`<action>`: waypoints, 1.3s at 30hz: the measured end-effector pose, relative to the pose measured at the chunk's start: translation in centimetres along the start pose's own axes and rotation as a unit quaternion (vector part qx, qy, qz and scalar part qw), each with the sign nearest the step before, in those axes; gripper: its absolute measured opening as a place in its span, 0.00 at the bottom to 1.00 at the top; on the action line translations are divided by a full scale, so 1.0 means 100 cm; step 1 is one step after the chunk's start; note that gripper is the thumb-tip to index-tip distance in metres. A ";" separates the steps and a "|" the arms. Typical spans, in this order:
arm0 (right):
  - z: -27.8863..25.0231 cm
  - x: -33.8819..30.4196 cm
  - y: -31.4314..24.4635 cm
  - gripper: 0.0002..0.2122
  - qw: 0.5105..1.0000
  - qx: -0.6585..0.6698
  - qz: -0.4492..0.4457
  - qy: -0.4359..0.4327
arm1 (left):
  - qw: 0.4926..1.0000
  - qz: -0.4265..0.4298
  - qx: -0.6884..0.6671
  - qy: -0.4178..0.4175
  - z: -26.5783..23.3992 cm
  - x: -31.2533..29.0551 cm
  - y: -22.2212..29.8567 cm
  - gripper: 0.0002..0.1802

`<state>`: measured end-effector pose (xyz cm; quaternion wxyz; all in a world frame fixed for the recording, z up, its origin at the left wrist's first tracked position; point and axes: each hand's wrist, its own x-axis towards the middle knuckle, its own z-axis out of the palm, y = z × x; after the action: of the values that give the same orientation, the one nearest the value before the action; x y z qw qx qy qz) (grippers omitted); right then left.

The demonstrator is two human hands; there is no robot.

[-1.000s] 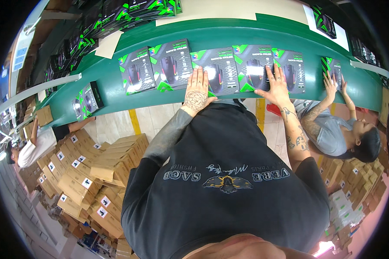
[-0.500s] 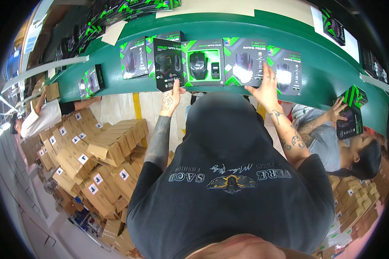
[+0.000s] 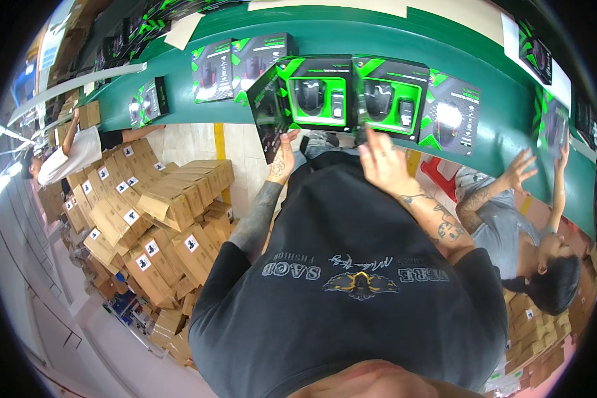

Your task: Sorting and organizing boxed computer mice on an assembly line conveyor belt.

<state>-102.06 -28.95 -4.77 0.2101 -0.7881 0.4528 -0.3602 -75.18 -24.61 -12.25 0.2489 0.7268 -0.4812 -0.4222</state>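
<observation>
The person's left forearm (image 3: 255, 219) slants up from below, and the left hand (image 3: 283, 157) is raised at the front edge of the worktop (image 3: 179, 99), its bent fingertips against the lower edge of a dark cover (image 3: 268, 109); whether that grip pinches the cover cannot be told. The right forearm (image 3: 439, 215) slants inward, with the back of the right hand (image 3: 385, 161) toward the camera, the fingers stretched forward and the thumb apart. The right hand is slightly blurred, so it cannot be told whether its grip has hold of anything. The cover swings out leftward from the left open box (image 3: 326, 96), which sits above and to the right of the left hand, showing a black mouse (image 3: 308, 97) in a green tray. Just beside it, the right open box (image 3: 394, 109) lies right above the right hand, whose fingertips reach its lower left corner; it too shows a mouse (image 3: 377, 99). A closed box (image 3: 454, 114) lies just beyond it on the right.
</observation>
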 end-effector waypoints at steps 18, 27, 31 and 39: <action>-0.055 -0.049 0.096 0.07 0.972 -0.067 0.169 0.147 | 0.891 0.365 0.270 0.010 0.061 0.005 0.119 0.41; -0.104 -0.048 0.147 0.27 0.895 -0.163 0.393 0.137 | 0.809 0.410 0.415 -0.077 0.136 0.046 0.140 0.44; -0.118 -0.046 0.104 0.21 0.928 -0.051 0.343 0.137 | 0.803 0.419 0.420 -0.060 0.144 0.048 0.126 0.44; -0.072 -0.081 0.048 0.24 0.987 0.043 0.003 0.155 | 0.743 0.404 0.529 -0.074 0.148 0.058 0.113 0.37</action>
<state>-112.92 -24.39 -6.27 0.1727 -0.7115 0.4663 -0.4965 -92.33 -33.93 -13.45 -0.0649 0.4455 -0.8928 -0.0125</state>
